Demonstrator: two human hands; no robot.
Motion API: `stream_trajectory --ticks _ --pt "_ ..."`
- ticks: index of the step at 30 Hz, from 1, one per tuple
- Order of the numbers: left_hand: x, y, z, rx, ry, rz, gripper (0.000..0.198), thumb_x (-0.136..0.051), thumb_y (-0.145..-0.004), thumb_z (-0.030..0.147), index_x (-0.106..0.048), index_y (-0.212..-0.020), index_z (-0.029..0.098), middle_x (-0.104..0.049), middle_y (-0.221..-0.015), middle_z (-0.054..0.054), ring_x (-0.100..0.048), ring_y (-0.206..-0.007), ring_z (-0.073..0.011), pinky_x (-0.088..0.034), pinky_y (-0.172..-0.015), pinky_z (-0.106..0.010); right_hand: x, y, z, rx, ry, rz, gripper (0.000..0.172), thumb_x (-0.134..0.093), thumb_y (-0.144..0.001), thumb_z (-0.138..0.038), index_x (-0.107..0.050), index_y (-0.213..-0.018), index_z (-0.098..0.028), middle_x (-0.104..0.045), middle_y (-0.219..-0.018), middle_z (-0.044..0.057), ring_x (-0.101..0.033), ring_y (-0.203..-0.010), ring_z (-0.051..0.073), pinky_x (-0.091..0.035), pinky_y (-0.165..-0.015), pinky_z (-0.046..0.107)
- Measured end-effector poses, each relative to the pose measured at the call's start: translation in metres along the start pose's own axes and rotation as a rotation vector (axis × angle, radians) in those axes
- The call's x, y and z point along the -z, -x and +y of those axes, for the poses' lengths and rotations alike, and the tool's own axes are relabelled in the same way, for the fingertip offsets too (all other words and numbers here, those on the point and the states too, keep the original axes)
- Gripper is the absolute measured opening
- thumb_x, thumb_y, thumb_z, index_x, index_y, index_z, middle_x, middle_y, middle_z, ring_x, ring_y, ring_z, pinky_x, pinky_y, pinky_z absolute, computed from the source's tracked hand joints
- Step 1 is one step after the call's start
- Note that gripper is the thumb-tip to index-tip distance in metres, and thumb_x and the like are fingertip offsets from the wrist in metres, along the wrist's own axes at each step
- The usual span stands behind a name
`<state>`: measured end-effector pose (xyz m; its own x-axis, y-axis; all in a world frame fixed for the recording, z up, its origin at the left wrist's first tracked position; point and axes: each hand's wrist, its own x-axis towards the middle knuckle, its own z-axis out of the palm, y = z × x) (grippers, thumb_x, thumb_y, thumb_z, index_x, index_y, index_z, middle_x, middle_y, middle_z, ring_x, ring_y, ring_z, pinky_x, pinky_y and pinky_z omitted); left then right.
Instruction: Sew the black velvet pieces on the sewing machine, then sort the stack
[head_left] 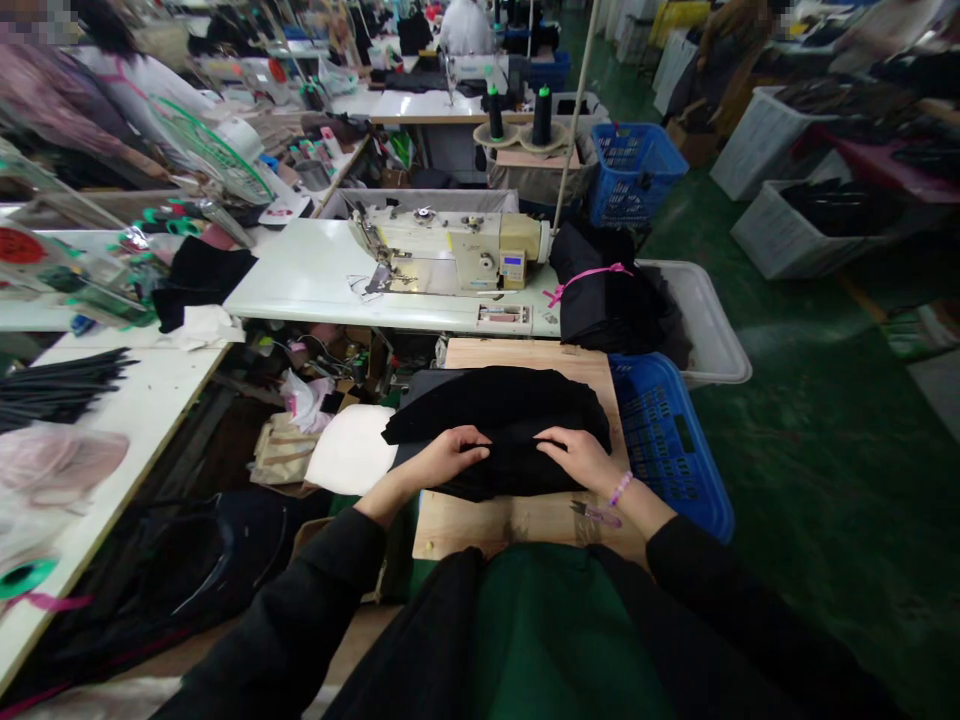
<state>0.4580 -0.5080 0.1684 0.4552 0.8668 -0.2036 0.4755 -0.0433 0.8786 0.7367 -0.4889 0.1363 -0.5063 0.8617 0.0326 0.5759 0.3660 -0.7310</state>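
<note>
from my end i see the black cloth on the wooden board, likely for flat support. the left hand and right hand pinch it, nearly closed, apparently to steady its fold. on the board's near part lie snips, seemingly for easy reach; beyond it, a sewing machine.

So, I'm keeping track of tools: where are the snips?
In the head view, the snips lie on the wooden board, right of centre, just below the black cloth and near the right hand.
</note>
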Motion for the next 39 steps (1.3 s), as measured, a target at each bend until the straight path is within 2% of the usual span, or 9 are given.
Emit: stream_trajectory --ticks 7,14,16,19,21,25,28,31,39 --pt "0.018 -0.002 0.003 0.045 0.094 -0.104 0.030 -0.056 -0.090 0.042 -0.070 -0.094 0.016 -0.068 -0.089 -0.004 -0.062 -0.084 -0.0172 -0.049 -0.080 -0.029 0.012 -0.007 -0.002 0.024 -0.030 -0.011 0.020 -0.054 -0.096 -0.025 -0.073 -0.104 -0.026 -0.077 -0.100 0.000 -0.073 -0.091 0.020 -0.056 -0.082 0.030" --pt "0.019 -0.021 0.012 -0.019 -0.439 0.228 0.022 -0.045 -0.095 0.033 -0.063 -0.101 0.020 -0.067 -0.094 -0.006 -0.064 -0.084 -0.0200 -0.049 -0.077 -0.031 0.022 -0.014 0.001 0.041 0.072 0.136 0.017 -0.057 -0.095 -0.025 -0.071 -0.103 -0.024 -0.074 -0.102 0.006 -0.069 -0.097 0.023 -0.053 -0.088 0.037" --pt "0.023 -0.029 0.015 -0.008 -0.540 0.205 0.024 -0.051 -0.093 0.038 -0.062 -0.106 0.021 -0.068 -0.094 -0.006 -0.065 -0.081 -0.0210 -0.048 -0.073 -0.030 0.025 -0.016 0.003 0.034 0.097 0.181 0.018 -0.055 -0.095 -0.023 -0.071 -0.103 -0.023 -0.074 -0.101 0.006 -0.068 -0.097 0.023 -0.053 -0.088 0.037" --pt "0.031 -0.040 0.012 0.019 -0.592 0.089 0.022 -0.067 -0.081 0.039 -0.065 -0.094 0.021 -0.068 -0.084 -0.004 -0.064 -0.077 -0.0217 -0.045 -0.069 -0.028 0.025 -0.015 0.005 0.001 0.135 0.256 0.014 -0.058 -0.094 -0.027 -0.071 -0.096 -0.022 -0.074 -0.094 0.007 -0.069 -0.090 0.024 -0.054 -0.081 0.037" --pt "0.035 -0.047 0.008 0.047 -0.541 -0.004 0.012 -0.066 -0.080 0.033 -0.064 -0.079 0.021 -0.064 -0.073 -0.001 -0.060 -0.069 -0.0189 -0.041 -0.064 -0.026 0.023 -0.013 0.005 -0.025 0.155 0.302 0.015 -0.059 -0.094 -0.030 -0.071 -0.092 -0.022 -0.074 -0.090 0.007 -0.069 -0.084 0.024 -0.055 -0.077 0.037" --pt "0.041 -0.056 0.001 0.117 -0.330 -0.135 0.021 -0.063 -0.078 0.034 -0.056 -0.064 0.019 -0.050 -0.057 0.005 -0.045 -0.056 -0.0130 -0.032 -0.055 -0.025 0.017 -0.012 0.004 -0.031 0.163 0.368 0.020 -0.052 -0.097 -0.029 -0.070 -0.098 -0.021 -0.074 -0.097 0.008 -0.070 -0.090 0.024 -0.055 -0.081 0.037" --pt "0.041 -0.056 0.002 0.184 -0.260 -0.093 0.040 -0.068 -0.073 0.051 -0.050 -0.059 0.019 -0.040 -0.052 0.006 -0.036 -0.053 -0.0112 -0.027 -0.052 -0.025 0.017 -0.012 0.003 0.001 0.165 0.390 0.023 -0.048 -0.098 -0.026 -0.069 -0.106 -0.020 -0.074 -0.103 0.009 -0.069 -0.096 0.024 -0.055 -0.086 0.037" --pt "0.039 -0.051 0.008 0.113 -0.122 -0.033 0.047 -0.060 -0.078 0.062 -0.055 -0.065 0.018 -0.044 -0.059 0.005 -0.039 -0.058 -0.0117 -0.032 -0.056 -0.025 0.021 -0.010 0.001 0.055 0.182 0.368 0.023 -0.049 -0.098 -0.023 -0.069 -0.108 -0.020 -0.074 -0.103 0.008 -0.069 -0.095 0.023 -0.055 -0.086 0.037" --pt "0.022 -0.033 0.016 -0.016 0.052 0.020 0.028 -0.059 -0.085 0.043 -0.066 -0.083 0.016 -0.062 -0.078 0.000 -0.054 -0.074 -0.0148 -0.043 -0.071 -0.027 0.005 -0.021 -0.035 0.309 0.295 0.304 0.021 -0.055 -0.096 -0.022 -0.066 -0.114 -0.021 -0.070 -0.111 0.009 -0.061 -0.103 0.023 -0.045 -0.094 0.042"
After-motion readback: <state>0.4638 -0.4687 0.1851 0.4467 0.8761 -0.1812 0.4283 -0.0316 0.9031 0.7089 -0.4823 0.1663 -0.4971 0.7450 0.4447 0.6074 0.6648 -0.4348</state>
